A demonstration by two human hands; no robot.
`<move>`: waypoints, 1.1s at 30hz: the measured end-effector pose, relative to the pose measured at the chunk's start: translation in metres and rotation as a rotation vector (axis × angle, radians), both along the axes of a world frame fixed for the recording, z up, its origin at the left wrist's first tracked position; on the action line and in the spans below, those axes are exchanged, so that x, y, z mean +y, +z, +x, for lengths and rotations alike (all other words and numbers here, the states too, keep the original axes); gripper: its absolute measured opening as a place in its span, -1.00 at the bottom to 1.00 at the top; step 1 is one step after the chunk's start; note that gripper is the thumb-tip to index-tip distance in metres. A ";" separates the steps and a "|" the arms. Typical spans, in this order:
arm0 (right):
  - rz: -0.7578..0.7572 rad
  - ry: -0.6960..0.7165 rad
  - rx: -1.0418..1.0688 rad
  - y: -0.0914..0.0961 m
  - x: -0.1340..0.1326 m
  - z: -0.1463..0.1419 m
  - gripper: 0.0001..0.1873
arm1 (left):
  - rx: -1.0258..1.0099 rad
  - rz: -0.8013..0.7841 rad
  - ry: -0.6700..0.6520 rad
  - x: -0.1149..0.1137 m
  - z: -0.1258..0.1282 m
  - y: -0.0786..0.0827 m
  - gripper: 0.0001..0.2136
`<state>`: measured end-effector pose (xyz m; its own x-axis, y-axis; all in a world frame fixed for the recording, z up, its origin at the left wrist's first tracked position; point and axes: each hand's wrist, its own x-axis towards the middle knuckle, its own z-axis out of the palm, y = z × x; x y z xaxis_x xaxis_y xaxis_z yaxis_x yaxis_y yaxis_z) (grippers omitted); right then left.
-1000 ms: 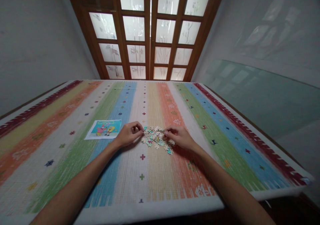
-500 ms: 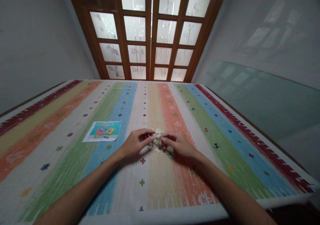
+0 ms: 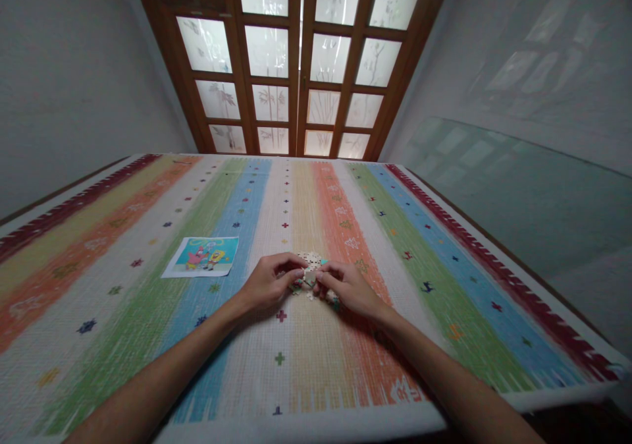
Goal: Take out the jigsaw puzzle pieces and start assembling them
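Observation:
A small heap of jigsaw puzzle pieces [image 3: 311, 258], mostly pale with some green and teal ones, lies on the striped tablecloth [image 3: 311, 352]. My left hand [image 3: 274, 277] reaches in from the left, thumb and fingers pinched at the heap. Opposite it, my right hand [image 3: 349, 287] is also closed in a pinch. A greyish puzzle piece [image 3: 310, 277] shows between the two sets of fingertips, and both hands seem to grip it. My fingers partly cover the pieces underneath.
To the left of my hands lies a printed cartoon picture [image 3: 205, 257] on white paper. Beyond the table's far edge stand wooden doors [image 3: 299, 88] with frosted panes. A glass panel [image 3: 494, 174] leans along the right wall.
Both hands stay over the heap, with my right fingertips shifted slightly left. A teal patch now shows at the back of the heap. The view has tilted slightly.

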<state>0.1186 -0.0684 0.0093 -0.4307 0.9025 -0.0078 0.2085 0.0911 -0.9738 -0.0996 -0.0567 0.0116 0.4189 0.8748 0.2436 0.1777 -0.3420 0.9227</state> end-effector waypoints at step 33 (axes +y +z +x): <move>0.228 0.059 -0.097 0.000 -0.002 0.007 -0.71 | 0.144 0.167 -0.007 -0.006 0.002 0.005 -0.82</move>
